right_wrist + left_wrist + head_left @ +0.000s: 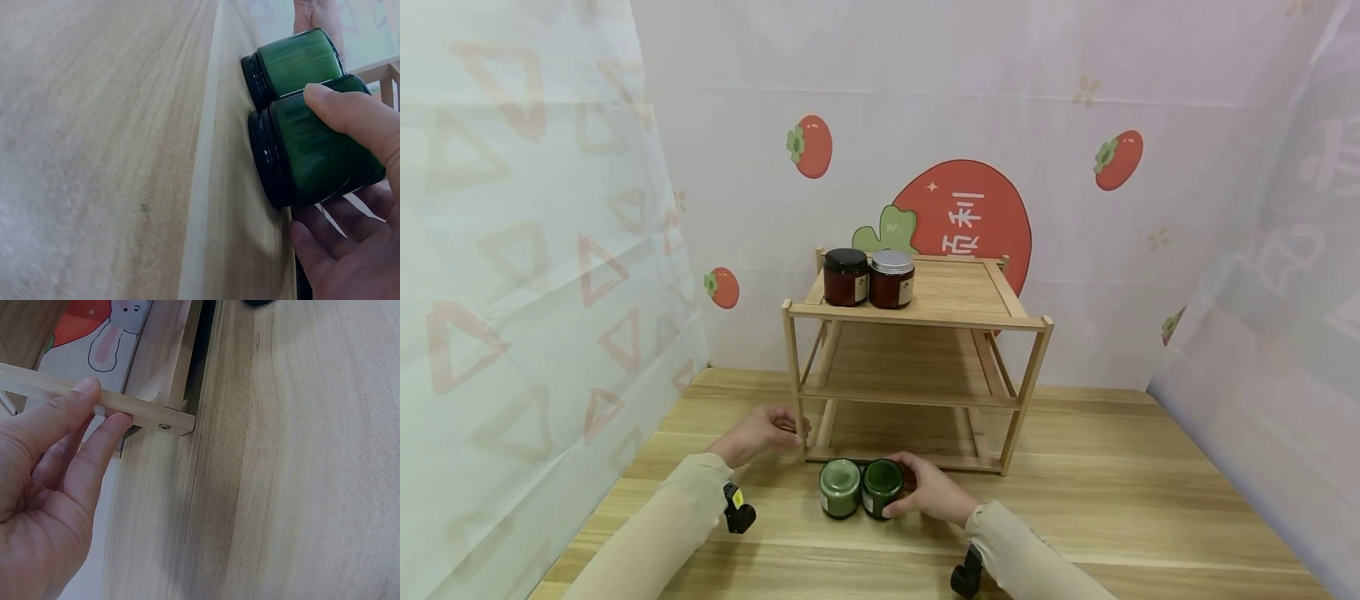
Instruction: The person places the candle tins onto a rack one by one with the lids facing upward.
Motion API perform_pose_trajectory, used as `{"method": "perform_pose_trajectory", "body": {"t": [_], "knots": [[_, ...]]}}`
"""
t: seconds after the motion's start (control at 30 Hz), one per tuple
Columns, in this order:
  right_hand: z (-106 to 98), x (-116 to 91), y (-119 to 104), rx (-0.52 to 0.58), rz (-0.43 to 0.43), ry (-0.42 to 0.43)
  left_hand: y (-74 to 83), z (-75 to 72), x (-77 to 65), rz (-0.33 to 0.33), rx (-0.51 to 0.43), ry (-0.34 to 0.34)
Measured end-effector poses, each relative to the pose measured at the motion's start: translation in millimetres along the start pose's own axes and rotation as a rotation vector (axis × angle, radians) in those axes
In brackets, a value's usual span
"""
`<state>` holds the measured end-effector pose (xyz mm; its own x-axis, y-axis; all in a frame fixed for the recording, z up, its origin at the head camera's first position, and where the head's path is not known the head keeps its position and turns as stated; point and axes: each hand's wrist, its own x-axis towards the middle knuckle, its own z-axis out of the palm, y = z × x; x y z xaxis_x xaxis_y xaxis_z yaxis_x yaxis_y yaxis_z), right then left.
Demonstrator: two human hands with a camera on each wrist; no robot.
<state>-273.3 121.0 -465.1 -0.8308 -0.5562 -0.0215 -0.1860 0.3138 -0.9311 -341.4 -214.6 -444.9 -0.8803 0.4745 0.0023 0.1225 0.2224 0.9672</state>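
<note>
My left hand (769, 433) pinches the front left post of a wooden shelf rack (917, 315) low down; in the left wrist view, the thumb and fingers lie on either side of the post (150, 411). With thumb and fingers around it, my right hand (934, 490) grips a dark green glass jar (882, 480) just in front of the rack. A lighter green jar (839, 479) stands right beside it on the left. Both jars are upside down, their dark lids (267, 159) against the tabletop in the right wrist view.
On the rack's top shelf, at the left, a brown jar with a black lid (846, 287) and another with a silver lid (892, 290) stand side by side. The rack's lower shelves (898, 358) lie beneath. Printed cloth (737, 167) hangs behind and beside the wooden table (1097, 483).
</note>
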Motion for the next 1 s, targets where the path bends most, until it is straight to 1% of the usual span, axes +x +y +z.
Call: {"method": "perform_pose_trajectory", "body": {"t": [0.3,1.0], "knots": [[0.8,3.2,6.9,0.008,-0.008,0.002,-0.4,0.0,0.6,-0.022,-0.005,0.014],[3.7,3.7,3.5,0.016,-0.013,0.008,4.0,-0.2,-1.5,-0.016,0.000,-0.005]]}}
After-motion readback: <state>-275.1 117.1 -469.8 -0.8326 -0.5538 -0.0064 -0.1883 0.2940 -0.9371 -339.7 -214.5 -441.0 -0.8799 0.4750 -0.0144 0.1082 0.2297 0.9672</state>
